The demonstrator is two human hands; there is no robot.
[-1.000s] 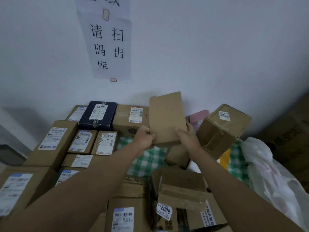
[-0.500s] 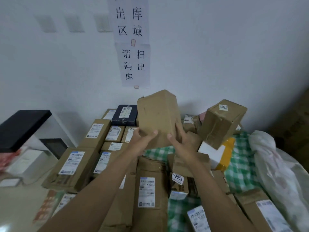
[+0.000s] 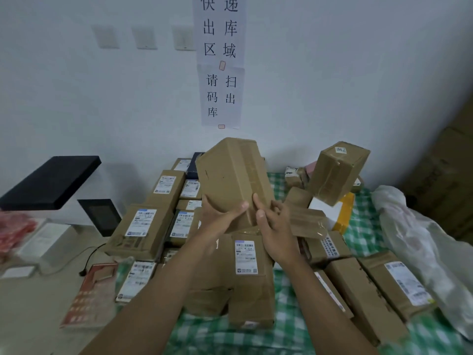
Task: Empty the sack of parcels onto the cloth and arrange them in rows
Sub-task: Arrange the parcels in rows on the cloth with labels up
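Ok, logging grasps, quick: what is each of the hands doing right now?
Left hand: grips the raised brown parcel at its lower end.
Right hand: fingers rest fairly straight against that parcel's right side, supporting it.

Held parcel [image 3: 230,180]: matt brown cardboard, scuffed, glossy clear tape. Cloth [image 3: 363,226]: green-white checked woven fabric. Sack [image 3: 419,242]: thin translucent white plastic, crinkled. Labels [image 3: 245,256]: white paper.
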